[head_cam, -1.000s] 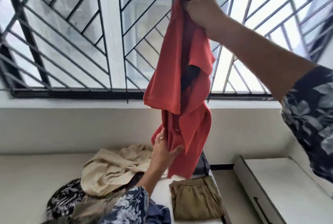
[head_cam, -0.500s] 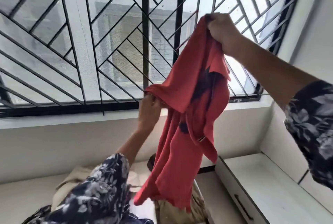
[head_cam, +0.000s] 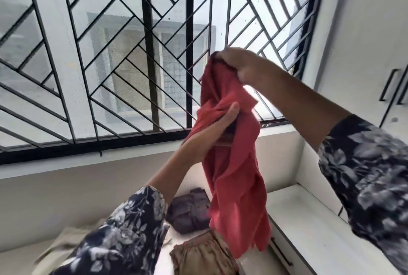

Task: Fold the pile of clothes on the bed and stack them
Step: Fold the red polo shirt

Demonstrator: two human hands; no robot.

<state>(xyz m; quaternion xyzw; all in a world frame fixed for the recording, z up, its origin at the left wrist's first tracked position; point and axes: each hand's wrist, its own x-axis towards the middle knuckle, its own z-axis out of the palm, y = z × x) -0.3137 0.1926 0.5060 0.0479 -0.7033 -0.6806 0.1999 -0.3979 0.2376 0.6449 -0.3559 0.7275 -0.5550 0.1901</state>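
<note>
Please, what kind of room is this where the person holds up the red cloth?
Probably a bedroom in a home. A barred window fills the wall, white cupboard doors with dark handles stand to the right, and folded clothes lie on a white surface below the red garment that both hands hold.

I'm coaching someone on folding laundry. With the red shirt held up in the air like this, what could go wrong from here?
1. The red shirt hangs bunched and twisted between the right hand and left hand, so a fold started now would likely come out crooked.
2. Its loose hem dangles just above the folded tan garment and may brush and rumple it when lowered.
</note>
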